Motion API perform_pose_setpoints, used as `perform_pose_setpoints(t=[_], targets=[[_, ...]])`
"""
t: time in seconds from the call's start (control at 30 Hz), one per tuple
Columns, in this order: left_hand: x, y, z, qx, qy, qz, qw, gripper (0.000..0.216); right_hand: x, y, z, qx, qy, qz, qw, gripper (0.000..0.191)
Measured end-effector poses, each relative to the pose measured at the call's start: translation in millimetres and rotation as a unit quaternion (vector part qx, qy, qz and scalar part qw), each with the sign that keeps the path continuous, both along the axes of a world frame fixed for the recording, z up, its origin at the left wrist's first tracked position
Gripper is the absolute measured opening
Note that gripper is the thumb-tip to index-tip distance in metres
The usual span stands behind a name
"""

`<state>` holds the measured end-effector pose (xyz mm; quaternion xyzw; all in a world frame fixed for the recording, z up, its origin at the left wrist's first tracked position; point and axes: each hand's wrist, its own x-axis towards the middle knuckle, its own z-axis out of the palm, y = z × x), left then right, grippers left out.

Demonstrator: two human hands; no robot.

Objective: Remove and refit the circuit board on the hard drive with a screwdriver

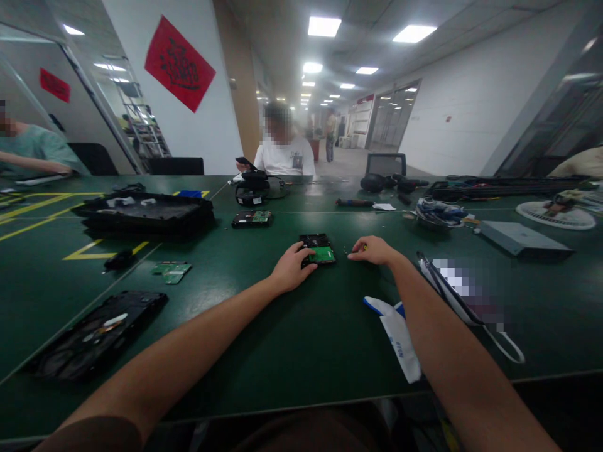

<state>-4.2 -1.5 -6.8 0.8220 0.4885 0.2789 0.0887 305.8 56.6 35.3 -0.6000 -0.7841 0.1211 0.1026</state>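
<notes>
A hard drive with a black case and a green circuit board lies on the green table in front of me. My left hand grips its left side, fingertips over the board and thumb by the near edge. Right of the drive, a few tiny screws are scattered on the tabletop. Beside them my right hand is closed in a pinch close to the surface. A bit of yellow and black shows between its fingers, too small to identify.
Another drive lies farther back. At left are a loose green circuit board, a black casing and stacked black trays. A white-and-blue packet sits under my right forearm, near a grey box. A person sits opposite.
</notes>
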Motion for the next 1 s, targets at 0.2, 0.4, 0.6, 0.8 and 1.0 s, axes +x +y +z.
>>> perform_pose_setpoints(t=[0.2,0.4,0.6,0.8,1.0], targets=[[0.5,-0.3,1.0,-0.002,0.006,-0.005,1.0,0.042,1.6,0.1,-1.8,-0.011,0.018,0.018,1.0,0.025],[0.3,-1.7,3.7,-0.014,0.017,-0.016,1.0,0.042,-4.7,4.1,-6.1,0.043,-0.011,-0.017,0.999,0.014],[1.5,-5.0,6.4,-0.018,0.019,-0.023,0.999,0.042,-13.0,1.7,-2.9,0.069,-0.015,0.002,0.997,0.015],[2.9,-7.4,7.5,-0.023,0.022,-0.018,0.999,0.044,-22.9,-1.6,-2.3,0.077,-0.034,0.024,0.996,0.012],[4.9,-7.2,6.7,-0.034,0.026,-0.009,0.999,0.044,-24.6,-2.7,-5.1,0.081,-0.044,0.039,0.995,0.011]])
